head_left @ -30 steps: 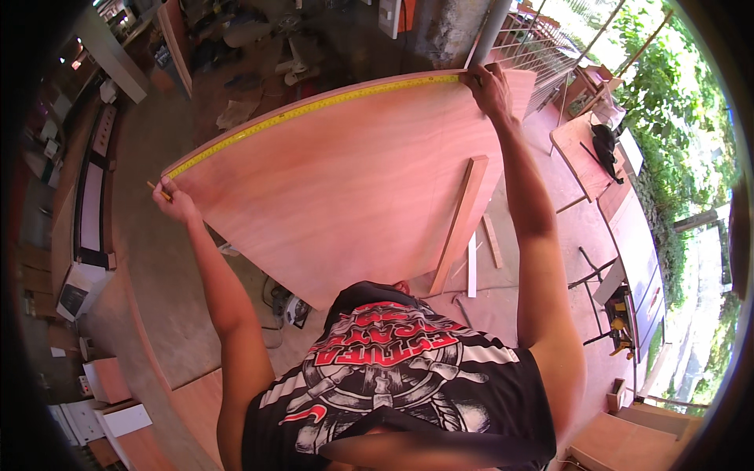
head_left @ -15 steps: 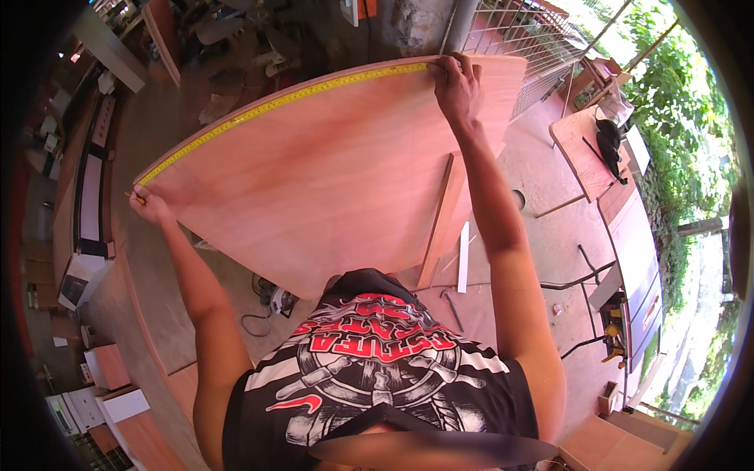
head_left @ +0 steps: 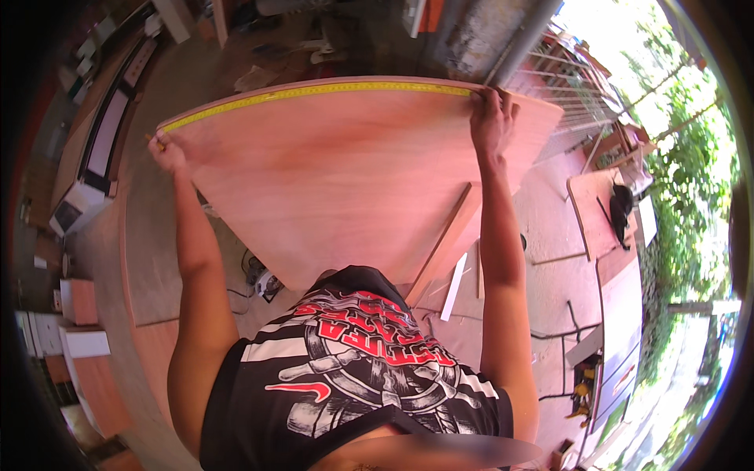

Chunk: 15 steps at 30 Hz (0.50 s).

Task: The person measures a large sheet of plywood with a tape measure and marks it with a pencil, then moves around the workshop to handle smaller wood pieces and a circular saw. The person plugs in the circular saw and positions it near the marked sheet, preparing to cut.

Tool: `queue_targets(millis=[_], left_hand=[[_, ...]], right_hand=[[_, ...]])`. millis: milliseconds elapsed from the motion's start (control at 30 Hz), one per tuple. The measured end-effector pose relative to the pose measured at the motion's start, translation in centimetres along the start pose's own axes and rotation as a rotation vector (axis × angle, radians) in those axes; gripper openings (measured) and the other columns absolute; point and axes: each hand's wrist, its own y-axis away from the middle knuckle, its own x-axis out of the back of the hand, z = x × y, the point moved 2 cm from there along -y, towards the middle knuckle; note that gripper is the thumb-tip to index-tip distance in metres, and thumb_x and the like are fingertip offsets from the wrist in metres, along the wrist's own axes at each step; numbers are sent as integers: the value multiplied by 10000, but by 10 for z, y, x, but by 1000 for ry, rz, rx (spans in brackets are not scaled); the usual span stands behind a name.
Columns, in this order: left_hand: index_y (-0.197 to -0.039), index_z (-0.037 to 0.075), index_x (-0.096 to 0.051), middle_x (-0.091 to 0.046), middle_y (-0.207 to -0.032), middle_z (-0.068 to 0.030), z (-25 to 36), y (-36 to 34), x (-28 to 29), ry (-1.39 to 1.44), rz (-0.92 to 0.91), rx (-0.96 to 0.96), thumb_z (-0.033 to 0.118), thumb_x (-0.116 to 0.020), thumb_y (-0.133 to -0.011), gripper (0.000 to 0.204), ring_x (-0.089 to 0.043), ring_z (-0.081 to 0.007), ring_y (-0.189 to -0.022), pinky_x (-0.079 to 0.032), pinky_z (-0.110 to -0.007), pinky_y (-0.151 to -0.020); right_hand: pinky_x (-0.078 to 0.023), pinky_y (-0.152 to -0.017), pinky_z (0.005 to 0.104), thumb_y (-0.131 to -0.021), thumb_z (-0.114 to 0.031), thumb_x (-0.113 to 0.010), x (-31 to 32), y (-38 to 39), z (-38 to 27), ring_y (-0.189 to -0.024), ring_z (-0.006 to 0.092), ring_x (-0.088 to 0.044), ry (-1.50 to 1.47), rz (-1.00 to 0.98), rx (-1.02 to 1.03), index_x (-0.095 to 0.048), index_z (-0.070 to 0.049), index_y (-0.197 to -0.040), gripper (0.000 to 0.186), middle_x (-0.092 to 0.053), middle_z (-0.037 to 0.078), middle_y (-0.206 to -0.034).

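Note:
A yellow tape measure (head_left: 314,91) is stretched along the far edge of a large pinkish wooden panel (head_left: 314,180). At the panel's far left corner my left hand (head_left: 168,155) is closed on one end of the tape. A thin yellow stick (head_left: 160,144), which looks like a pencil, pokes out between its fingers. My right hand (head_left: 493,129) is closed on the tape further right, with its fingers curled over the panel's far edge. Whatever part of the tape measure sits inside that hand is hidden.
Right of the panel's middle leans a wooden strip (head_left: 444,245), with a white strip (head_left: 454,289) on the floor beside it. A corded power tool (head_left: 265,281) lies below the panel. Wooden tables (head_left: 593,208) line the right, near a wire mesh fence (head_left: 569,98).
My view has turned, so the panel and both hands sit further right in it. The hands keep their places on the tape and panel edge.

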Motion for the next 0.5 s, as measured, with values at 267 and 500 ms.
queue_targets(millis=[267, 500], left_hand=[[-1006, 29, -575, -620, -924, -107, 22, 10, 3, -63, 26, -36, 345, -567, -985, 316, -570, -196, -843, -476, -339, -800], [-981, 39, -568, -595, -841, -85, 36, 14, 6, -16, 11, 14, 367, -574, -981, 329, -552, -170, -786, -475, -325, -758]], right_hand=[[-474, -811, 442, -868, -246, -677, 0, 0, -4, -930, 335, -584, 61, -31, 2, -674, -176, -985, 136, -647, 76, -1062], [-500, -765, 443, -882, -269, -666, 3, -1, -9, -943, 311, -572, 51, -58, 15, -684, -178, -972, 129, -623, 56, -1068]])
